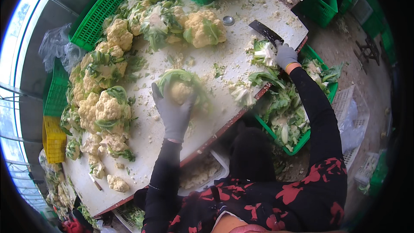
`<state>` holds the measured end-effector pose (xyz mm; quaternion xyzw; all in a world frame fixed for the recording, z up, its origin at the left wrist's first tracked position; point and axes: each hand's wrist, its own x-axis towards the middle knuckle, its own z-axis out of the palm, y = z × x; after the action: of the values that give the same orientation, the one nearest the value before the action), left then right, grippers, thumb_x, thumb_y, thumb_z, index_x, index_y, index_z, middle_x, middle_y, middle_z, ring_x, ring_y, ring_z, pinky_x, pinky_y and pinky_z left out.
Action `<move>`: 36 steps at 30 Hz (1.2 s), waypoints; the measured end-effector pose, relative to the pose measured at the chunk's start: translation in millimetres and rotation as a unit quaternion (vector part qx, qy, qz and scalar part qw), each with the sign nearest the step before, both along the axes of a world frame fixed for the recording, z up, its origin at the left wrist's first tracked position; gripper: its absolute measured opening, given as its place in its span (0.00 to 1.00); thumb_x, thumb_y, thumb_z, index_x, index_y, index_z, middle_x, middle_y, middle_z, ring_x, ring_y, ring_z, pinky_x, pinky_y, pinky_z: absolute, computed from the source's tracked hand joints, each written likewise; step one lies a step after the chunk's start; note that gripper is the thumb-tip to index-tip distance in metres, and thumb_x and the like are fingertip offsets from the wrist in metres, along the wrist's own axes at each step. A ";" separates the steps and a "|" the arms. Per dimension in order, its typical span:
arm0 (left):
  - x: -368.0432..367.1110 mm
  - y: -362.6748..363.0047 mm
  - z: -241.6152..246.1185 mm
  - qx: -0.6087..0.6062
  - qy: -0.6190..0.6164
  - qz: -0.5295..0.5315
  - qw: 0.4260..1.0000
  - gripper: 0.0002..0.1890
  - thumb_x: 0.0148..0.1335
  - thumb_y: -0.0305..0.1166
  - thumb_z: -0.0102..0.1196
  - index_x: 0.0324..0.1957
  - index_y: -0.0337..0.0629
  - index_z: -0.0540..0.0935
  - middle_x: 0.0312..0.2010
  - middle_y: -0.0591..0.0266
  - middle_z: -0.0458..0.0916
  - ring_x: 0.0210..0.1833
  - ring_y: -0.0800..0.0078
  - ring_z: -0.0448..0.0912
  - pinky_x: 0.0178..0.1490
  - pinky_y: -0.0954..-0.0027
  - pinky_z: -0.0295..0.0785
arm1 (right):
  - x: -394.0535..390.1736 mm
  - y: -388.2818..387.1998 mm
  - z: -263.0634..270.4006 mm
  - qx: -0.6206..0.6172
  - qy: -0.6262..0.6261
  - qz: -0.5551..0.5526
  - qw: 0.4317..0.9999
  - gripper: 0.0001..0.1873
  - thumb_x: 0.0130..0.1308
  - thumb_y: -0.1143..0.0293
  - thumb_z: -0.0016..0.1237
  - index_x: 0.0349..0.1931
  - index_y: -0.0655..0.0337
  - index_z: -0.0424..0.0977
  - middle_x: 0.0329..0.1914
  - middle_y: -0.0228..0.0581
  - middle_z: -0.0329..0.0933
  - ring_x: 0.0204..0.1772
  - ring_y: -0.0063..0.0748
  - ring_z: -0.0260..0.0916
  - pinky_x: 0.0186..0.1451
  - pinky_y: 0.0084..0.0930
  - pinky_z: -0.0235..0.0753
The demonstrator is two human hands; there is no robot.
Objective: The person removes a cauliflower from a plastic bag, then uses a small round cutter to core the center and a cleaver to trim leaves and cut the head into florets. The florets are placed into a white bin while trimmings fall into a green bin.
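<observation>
My left hand (176,115), in a grey glove, holds a cauliflower head (181,92) with green leaves around it, above the white tabletop (145,155). That head and its leaves are blurred. My right hand (287,56), also gloved, grips a dark, broad-bladed knife (266,31) near the table's right edge. The blade points to the upper left over the tabletop. Cut leaves and a pale stalk piece (264,53) lie beside the right hand. More trimmings (242,93) rest on the edge between my two hands.
Untrimmed cauliflowers (110,105) are heaped along the left and far side. Green crates (98,16) stand behind them. A green crate of leaf waste (286,150) sits below the right edge, and a white crate of florets (223,165) under the front. A small knife (95,183) lies at left.
</observation>
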<state>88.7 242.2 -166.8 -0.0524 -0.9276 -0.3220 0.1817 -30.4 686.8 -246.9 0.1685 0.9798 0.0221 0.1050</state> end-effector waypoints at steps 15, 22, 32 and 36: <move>-22.3 2.2 -13.5 -0.015 0.043 0.035 0.998 0.40 0.58 0.60 0.64 0.64 0.40 0.76 0.71 0.26 0.62 0.77 0.34 0.56 0.78 0.47 0.53 | 172.8 -197.2 126.2 -0.423 0.141 0.242 0.862 0.16 0.70 0.62 0.49 0.48 0.67 0.71 0.29 0.55 0.77 0.34 0.60 0.78 0.39 0.46 0.76; -19.6 3.0 -10.3 -0.011 0.033 0.051 0.998 0.40 0.54 0.57 0.70 0.63 0.45 0.78 0.71 0.27 0.62 0.74 0.35 0.61 0.75 0.48 0.59 | 164.3 -221.9 156.4 -0.404 0.050 0.221 0.886 0.15 0.71 0.61 0.46 0.44 0.68 0.69 0.31 0.61 0.78 0.39 0.67 0.77 0.42 0.54 0.74; -26.8 2.5 -9.4 -0.017 0.039 0.059 0.997 0.36 0.50 0.46 0.74 0.61 0.48 0.78 0.68 0.35 0.66 0.68 0.38 0.67 0.70 0.50 0.68 | 110.7 -263.9 142.0 -0.267 -0.058 0.224 0.935 0.13 0.67 0.70 0.44 0.42 0.73 0.76 0.31 0.63 0.80 0.41 0.60 0.83 0.45 0.48 0.80; -27.4 3.3 -8.9 0.015 0.060 0.059 0.996 0.36 0.49 0.44 0.74 0.61 0.48 0.78 0.68 0.37 0.67 0.68 0.38 0.68 0.70 0.50 0.68 | 92.5 -280.2 115.9 -0.175 0.046 0.378 0.908 0.13 0.68 0.69 0.43 0.37 0.72 0.77 0.28 0.59 0.80 0.34 0.54 0.82 0.39 0.45 0.81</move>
<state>61.3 245.5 -175.8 -0.0143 -0.9116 -0.3213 0.2562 62.1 406.5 -131.0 -0.2348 0.9620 -0.1193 0.0718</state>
